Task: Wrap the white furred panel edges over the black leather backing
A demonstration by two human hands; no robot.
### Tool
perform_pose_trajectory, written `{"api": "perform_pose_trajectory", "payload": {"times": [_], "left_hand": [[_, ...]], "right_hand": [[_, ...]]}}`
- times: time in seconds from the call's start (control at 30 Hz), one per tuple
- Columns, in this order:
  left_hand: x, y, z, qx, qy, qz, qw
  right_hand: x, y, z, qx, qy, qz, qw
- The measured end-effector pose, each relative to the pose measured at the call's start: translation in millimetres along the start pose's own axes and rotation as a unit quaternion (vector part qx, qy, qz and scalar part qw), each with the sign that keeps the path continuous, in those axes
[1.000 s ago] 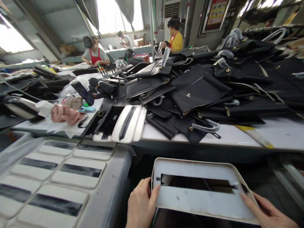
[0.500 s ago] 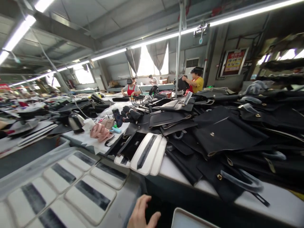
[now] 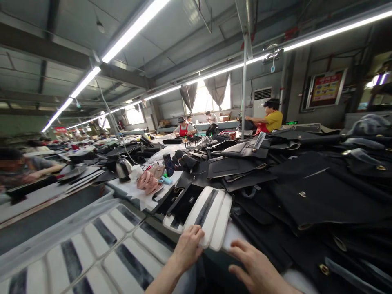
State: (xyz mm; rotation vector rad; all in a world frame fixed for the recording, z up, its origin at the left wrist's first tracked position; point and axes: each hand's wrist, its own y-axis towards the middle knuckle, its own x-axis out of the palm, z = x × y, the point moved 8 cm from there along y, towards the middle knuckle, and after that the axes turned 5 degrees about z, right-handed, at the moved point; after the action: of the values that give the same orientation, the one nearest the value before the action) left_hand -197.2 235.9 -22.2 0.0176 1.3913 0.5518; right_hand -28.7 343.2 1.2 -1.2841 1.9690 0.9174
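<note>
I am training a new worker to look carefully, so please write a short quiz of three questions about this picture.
1. True or false: the left hand touches the stack of white panels.
2. Which thing lies on the table near the kettle? A) a pink fan B) a yellow helmet C) a blue bucket
3. Fill in: the right hand has its fingers spread and holds ____.

Key: 1 true; 2 A; 3 nothing.
</note>
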Motion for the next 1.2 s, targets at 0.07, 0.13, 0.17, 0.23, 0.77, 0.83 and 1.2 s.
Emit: {"api": "perform_pose_trajectory", "payload": {"times": [0.07, 0.13, 0.17, 0.23, 0.77, 0.83, 1.2], "left_hand": [[-3.2, 0, 0, 0.02, -0.001, -0.014, 1.0], [-8.1, -1, 1, 0.035, -0.002, -0.018, 0.999], [-11.9, 0, 0, 0.035, -0.003, -0.013, 0.999], [-25.3, 5, -9, 0.009, 0.001, 0.02, 1.0], [-278.5, -45, -105, -0.289, 0.122, 0.517, 0.797], [-273.6, -60, -68, -0.254, 0.132, 0.524, 0.803], [-150.6, -107, 180, 0.245, 0.127, 0.339, 0.899]], "right_hand": [[22, 36, -14, -0.028, -0.058, -0.012, 0.998], [44, 56, -9, -0.032, -0.098, -0.024, 0.994], [52, 61, -3, -0.028, -0.109, -0.026, 0.993], [61, 62, 8, -0.022, -0.113, -0.024, 0.993], [44, 74, 21, 0.053, -0.016, -0.015, 0.998], [27, 77, 9, 0.05, 0.017, -0.008, 0.999], [-29, 13, -98, 0.209, 0.643, -0.054, 0.735]]}}
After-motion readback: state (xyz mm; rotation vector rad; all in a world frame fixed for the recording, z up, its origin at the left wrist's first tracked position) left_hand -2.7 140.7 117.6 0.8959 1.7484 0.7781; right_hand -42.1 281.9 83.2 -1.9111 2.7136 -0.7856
